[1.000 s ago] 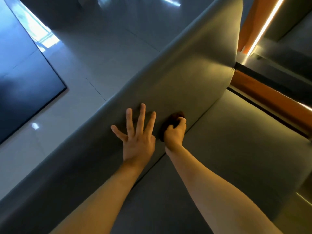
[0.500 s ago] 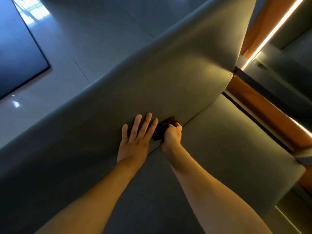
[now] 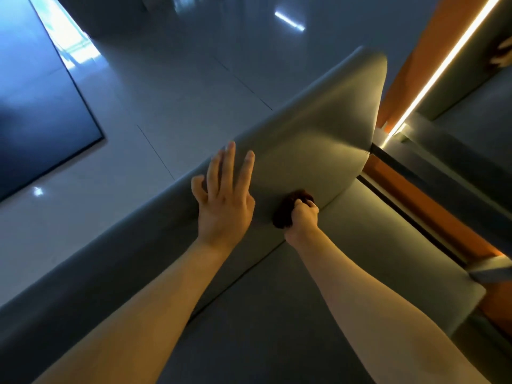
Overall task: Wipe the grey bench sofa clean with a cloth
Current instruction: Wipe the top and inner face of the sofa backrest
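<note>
- My right grip is clenched round the dark cloth. The cloth is balled up and pressed against the foot of the backrest of the sofa, just above the crease where the backrest meets the seat.
- My left grip is released and holds nothing. Its fingers lie straight and flat on the backrest near the top edge, just beside the cloth.
- The cloth is wadded small, so I judge each pass will cover only a narrow band. That could leave streaks or missed strips between strokes.
- I am working right at the crease, where the wad could catch or get pushed into the gap. If it does, it may drag out of my fingers.
- My bare left palm is on the cover and may leave prints on the panel I am cleaning. If I lean on it and it slides on the smooth cover, I could lose my balance.
- The light is dim and the cover is an even grey, so I cannot tell dirty patches from clean ones. It would be easy to skip the far end.
</note>
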`<state>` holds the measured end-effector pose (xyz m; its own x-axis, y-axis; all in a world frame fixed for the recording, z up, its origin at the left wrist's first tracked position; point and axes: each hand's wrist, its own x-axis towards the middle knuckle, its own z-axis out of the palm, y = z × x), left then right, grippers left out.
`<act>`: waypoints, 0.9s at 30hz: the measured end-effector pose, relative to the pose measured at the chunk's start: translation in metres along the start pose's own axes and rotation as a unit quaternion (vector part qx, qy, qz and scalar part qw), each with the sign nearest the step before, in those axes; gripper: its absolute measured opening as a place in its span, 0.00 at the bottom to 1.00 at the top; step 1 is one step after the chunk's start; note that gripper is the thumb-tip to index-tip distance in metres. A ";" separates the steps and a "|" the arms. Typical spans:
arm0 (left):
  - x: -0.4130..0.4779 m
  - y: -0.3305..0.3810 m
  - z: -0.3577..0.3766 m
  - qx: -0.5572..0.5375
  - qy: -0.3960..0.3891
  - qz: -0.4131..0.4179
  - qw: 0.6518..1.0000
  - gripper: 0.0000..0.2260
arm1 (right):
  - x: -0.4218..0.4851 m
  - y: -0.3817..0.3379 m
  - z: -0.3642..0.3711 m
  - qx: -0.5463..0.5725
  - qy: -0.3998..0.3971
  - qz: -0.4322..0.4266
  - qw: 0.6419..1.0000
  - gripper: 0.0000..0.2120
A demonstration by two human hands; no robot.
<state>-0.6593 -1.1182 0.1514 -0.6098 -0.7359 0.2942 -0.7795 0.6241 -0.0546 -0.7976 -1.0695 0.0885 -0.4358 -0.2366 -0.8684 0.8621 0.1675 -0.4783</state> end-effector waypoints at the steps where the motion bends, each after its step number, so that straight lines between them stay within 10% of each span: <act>1: 0.008 0.000 -0.002 0.007 -0.009 -0.022 1.000 0.32 | -0.004 -0.002 0.006 -0.004 -0.009 0.002 1.000 0.18; 11: 0.013 0.002 -0.002 0.028 -0.061 -0.030 0.997 0.34 | -0.081 -0.004 0.047 -0.022 -0.200 -0.193 0.960 0.11; 19: 0.012 0.004 0.002 0.015 -0.035 -0.031 0.999 0.34 | -0.063 -0.020 0.054 -0.180 -0.131 -0.486 0.846 0.13; 27: 0.014 0.009 0.004 0.019 -0.004 -0.042 0.999 0.29 | 0.013 -0.011 0.005 -0.258 -0.049 -0.182 0.948 0.18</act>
<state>-0.6752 -1.1243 0.1513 -0.5437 -0.7870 0.2915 -0.8323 0.5502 -0.0670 -0.8113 -1.0793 0.0830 -0.6316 -0.4526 -0.6295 0.4068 0.4977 -0.7660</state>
